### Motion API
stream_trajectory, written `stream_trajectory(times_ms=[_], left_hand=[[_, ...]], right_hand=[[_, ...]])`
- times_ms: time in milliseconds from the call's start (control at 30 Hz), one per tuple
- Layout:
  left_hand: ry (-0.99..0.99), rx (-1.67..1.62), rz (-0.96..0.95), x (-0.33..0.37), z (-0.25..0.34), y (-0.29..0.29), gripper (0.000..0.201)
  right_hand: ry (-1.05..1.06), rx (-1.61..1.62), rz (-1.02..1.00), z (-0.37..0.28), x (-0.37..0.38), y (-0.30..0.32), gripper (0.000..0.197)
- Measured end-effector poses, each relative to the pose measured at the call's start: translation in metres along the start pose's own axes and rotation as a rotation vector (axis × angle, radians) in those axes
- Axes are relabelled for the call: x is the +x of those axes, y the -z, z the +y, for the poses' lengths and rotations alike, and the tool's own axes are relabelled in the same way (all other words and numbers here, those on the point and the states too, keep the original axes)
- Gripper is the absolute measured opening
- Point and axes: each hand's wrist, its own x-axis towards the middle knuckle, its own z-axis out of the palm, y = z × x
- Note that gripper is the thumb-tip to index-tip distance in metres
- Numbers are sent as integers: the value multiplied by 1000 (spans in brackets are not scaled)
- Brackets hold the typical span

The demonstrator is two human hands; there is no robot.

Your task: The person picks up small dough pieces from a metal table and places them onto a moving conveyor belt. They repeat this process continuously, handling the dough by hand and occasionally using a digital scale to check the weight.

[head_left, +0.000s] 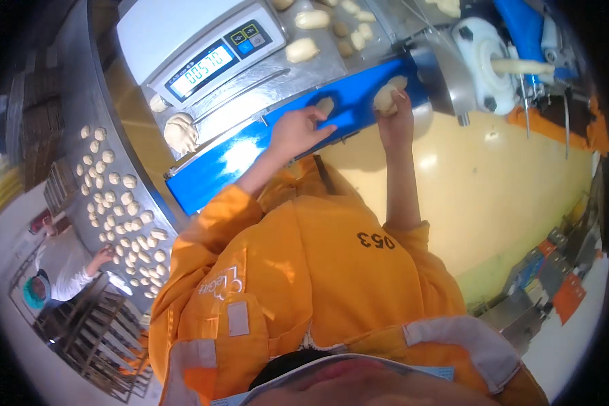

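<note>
A blue conveyor belt (203,179) runs across in front of me. At the belt's right part my right hand (398,116) is closed around a pale piece of dough (384,100), and another bit of dough (398,82) shows just beyond it. My left hand (298,133) hovers over the belt's middle with thumb and fingers apart. Close to its fingertips lies a small dough piece (325,106); whether they touch it, I cannot tell.
Behind the belt stands a digital scale (183,40) with dough pieces (302,49) beside it. A dough lump (181,132) lies left. At right, a white machine head (479,64) has a dough strand (521,65). A co-worker (61,264) reaches toward a dough-covered table (118,159).
</note>
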Motion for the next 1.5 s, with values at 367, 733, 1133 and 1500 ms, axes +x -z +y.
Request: stream_trajectory(times_ms=[367, 733, 1133, 1500], left_hand=[[46, 275, 313, 36, -104, -86, 48], [105, -1068, 159, -99, -180, -30, 39], [390, -1322, 596, -237, -200, -22, 33], [404, -1089, 1129, -408, -167, -9, 38]], right_hand=[[896, -1190, -645, 29, -4, -326, 41], [-184, -1044, -445, 80, -77, -14, 33], [1237, -1509, -982, -19, -28, -258, 40], [740, -2189, -1543, 6, 55, -441, 28]])
